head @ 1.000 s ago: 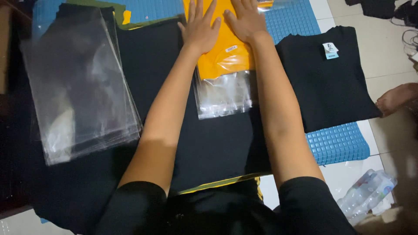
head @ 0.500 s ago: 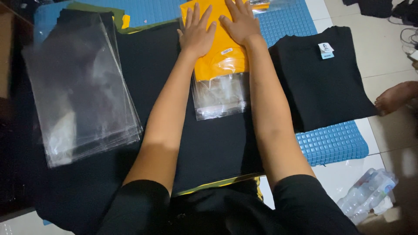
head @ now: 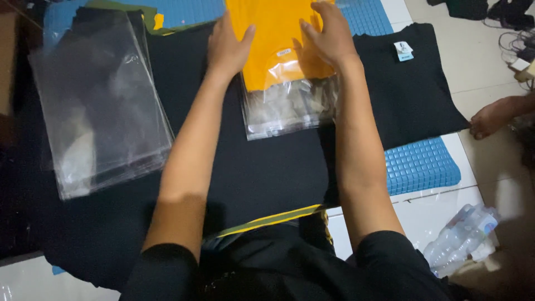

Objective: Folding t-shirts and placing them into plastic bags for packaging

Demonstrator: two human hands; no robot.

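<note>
Both hands grip a bagged yellow shirt on black cloth: the left hand clasps its left edge, the right hand its right edge, fingers curled. A stack of clear bags lies left, a folded black shirt right.

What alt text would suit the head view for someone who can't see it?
Two hands, left hand and right hand, grip the sides of a folded orange shirt in a clear plastic bag, over black cloth; empty clear bags lie stacked to the left.
</note>
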